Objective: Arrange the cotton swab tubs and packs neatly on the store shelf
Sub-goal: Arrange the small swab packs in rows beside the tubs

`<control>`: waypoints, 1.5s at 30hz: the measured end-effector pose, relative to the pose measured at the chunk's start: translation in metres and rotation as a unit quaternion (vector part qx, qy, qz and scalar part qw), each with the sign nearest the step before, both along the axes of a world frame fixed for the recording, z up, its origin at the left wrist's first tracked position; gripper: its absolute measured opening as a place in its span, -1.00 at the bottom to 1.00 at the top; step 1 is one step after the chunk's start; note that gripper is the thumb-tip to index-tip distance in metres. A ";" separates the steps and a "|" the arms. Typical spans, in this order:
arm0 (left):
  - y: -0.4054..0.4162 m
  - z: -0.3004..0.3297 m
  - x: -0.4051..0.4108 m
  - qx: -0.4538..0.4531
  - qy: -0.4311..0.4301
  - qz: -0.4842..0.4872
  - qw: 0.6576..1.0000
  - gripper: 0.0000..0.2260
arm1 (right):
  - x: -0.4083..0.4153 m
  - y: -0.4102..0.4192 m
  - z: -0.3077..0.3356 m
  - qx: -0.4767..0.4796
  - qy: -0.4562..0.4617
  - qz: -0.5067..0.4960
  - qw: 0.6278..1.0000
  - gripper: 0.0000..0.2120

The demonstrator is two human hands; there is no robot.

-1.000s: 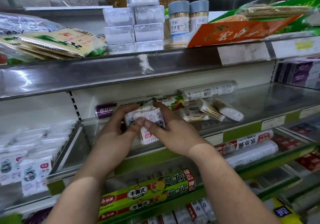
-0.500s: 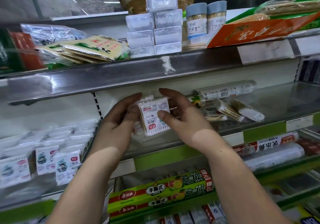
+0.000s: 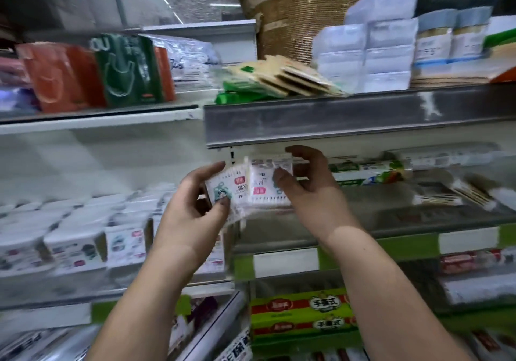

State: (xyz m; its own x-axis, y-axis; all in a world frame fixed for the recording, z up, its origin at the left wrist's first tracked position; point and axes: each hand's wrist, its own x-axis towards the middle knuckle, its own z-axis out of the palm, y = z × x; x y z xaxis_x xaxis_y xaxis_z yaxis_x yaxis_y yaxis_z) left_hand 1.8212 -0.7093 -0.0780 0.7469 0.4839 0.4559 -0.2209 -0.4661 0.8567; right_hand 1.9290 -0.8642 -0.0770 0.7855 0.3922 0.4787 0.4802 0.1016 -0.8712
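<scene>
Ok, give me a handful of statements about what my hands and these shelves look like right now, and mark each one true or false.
1. The left hand and right hand both hold cotton swab packs. True.
2. The packs are resting on the shelf. False: they are held up in the air in front of the shelves.
3. A row of similar white packs sits on the lower shelf to the left. True.
4. The orange and green bags stand on the bottom shelf. False: they stand on the upper left shelf.
5. A green and red box lies below the right forearm. True.
</scene>
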 end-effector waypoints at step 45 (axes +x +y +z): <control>0.189 -0.048 -0.089 0.401 0.189 0.202 0.874 -0.65 | -0.089 0.198 -0.021 -0.468 -0.260 -0.114 0.837 -0.61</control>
State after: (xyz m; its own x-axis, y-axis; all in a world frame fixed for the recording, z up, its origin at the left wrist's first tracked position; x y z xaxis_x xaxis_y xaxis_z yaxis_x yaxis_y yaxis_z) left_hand 1.7324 -0.5204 -0.1256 0.7600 0.3810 0.5265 0.3276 -0.9243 0.1959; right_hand 1.8403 -0.6662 -0.0984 0.6720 0.6548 0.3458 0.7329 -0.6549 -0.1842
